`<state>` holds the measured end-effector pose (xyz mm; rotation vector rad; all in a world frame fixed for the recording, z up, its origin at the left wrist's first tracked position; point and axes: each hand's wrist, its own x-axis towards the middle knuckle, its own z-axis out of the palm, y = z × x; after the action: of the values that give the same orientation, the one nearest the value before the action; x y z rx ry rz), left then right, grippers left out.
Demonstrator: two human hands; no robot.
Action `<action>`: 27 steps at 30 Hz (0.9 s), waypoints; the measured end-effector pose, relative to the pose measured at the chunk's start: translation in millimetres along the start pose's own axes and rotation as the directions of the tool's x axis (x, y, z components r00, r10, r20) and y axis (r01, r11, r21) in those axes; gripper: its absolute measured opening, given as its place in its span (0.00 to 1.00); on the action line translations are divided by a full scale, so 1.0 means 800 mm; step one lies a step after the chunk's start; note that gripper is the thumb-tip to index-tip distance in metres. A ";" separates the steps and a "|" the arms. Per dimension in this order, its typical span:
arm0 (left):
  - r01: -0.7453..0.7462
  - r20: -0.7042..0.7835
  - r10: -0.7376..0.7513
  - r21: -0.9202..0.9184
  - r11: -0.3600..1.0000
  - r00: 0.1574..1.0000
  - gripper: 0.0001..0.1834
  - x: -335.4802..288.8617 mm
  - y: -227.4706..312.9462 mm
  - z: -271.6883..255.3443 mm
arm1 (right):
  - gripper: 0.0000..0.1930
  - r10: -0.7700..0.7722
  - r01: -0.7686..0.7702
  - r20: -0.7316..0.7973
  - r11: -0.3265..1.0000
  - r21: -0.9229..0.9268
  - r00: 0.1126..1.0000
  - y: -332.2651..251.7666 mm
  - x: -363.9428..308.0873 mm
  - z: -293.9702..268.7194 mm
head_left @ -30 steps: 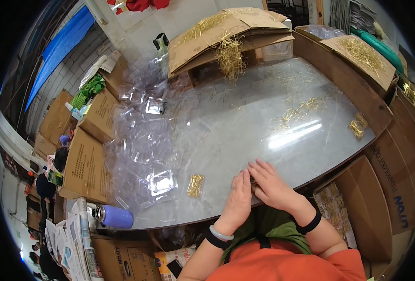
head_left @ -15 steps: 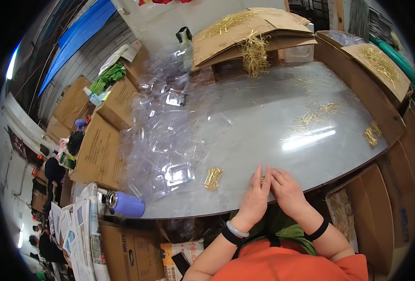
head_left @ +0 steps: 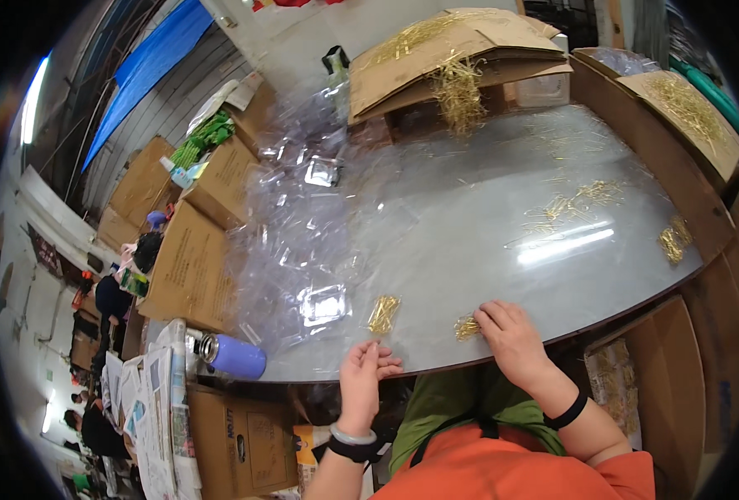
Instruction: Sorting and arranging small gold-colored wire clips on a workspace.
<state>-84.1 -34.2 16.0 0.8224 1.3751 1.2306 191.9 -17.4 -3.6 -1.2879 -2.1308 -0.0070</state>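
My right hand [head_left: 513,343] bends its fingers round the near end of a small bundle of gold-coloured wire pins [head_left: 468,327] at the table's front edge. At the left, my left hand [head_left: 368,379] is empty, fingers loosely bent and apart. Just beyond it lies a second bundle of gold pins [head_left: 383,314], which seems to sit in a clear plastic tray. Loose gold pins [head_left: 578,204] are scattered farther off on the grey table [head_left: 453,242]. Another gold cluster [head_left: 674,240] lies by the right edge.
Clear plastic trays [head_left: 298,225] pile up along the table's left side. A purple bottle [head_left: 237,356] stands at the front left corner. Gold pins spill from a cardboard cover [head_left: 503,33] at the back. Cardboard boxes [head_left: 190,267] line the left; a cardboard wall [head_left: 669,179] edges the right.
My hands were pressed together at the front edge. The left has moved away to the left, towards the bundle there; the right stays by a pin bundle that now shows.
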 end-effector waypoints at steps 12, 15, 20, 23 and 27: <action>0.273 0.131 -0.266 -0.039 0.961 0.955 0.13 0.060 0.024 -0.008 | 0.18 -0.053 0.053 0.005 0.998 -0.040 0.999 0.004 0.000 -0.003; 0.230 0.167 -0.222 -0.033 0.973 0.961 0.11 0.024 0.027 -0.008 | 0.18 -0.054 0.054 0.007 0.998 -0.034 0.999 0.002 0.001 -0.003; 0.283 0.330 -0.244 -0.073 0.956 0.912 0.08 -0.060 0.015 -0.013 | 0.20 -0.058 0.060 0.041 0.997 -0.047 0.997 0.001 0.000 -0.008; 0.408 0.545 -0.321 -0.044 0.912 0.775 0.08 -0.085 -0.022 -0.026 | 0.20 -0.062 0.063 0.076 0.998 -0.016 0.995 -0.005 0.001 -0.009; 0.510 0.536 -0.427 -0.009 0.860 0.728 0.08 -0.077 -0.058 -0.006 | 0.20 -0.090 0.088 0.105 0.996 0.023 0.990 -0.014 0.003 -0.008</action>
<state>-69.6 -104.7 -13.1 0.5793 0.9386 0.6338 185.2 -23.6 6.1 -1.2061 -2.2724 0.0444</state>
